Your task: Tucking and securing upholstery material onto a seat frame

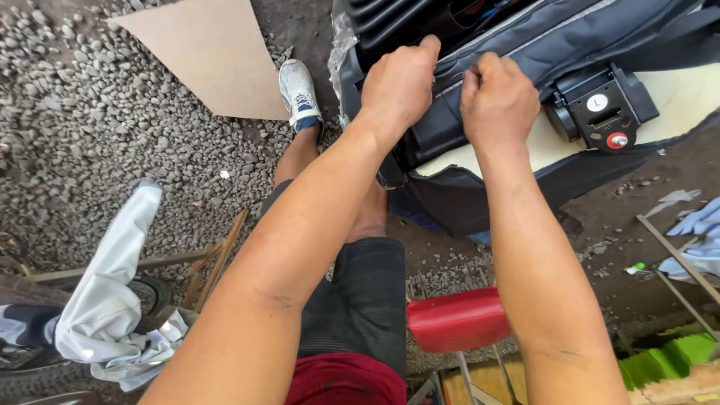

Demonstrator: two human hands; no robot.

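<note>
A dark navy car seat (570, 37) lies tipped in front of me, its pale foam underside (679, 97) showing. My left hand (400, 81) presses on the edge of the navy seat cover (510, 46), fingers curled over the fabric. My right hand (498, 97) pinches the same cover edge right beside it, fist closed on the fabric. A black plastic bracket (600, 109) with a red knob sits just right of my right hand. A black ribbed part (382, 19) lies above my left hand.
Grey gravel (90, 120) covers the ground at left, with a brown cardboard sheet (210, 52) on it. My white shoe (298, 91) rests near the seat. A red stool (457, 319) stands under me. A light cloth (112, 300) drapes a tyre at lower left; blue cloth (697, 225) lies right.
</note>
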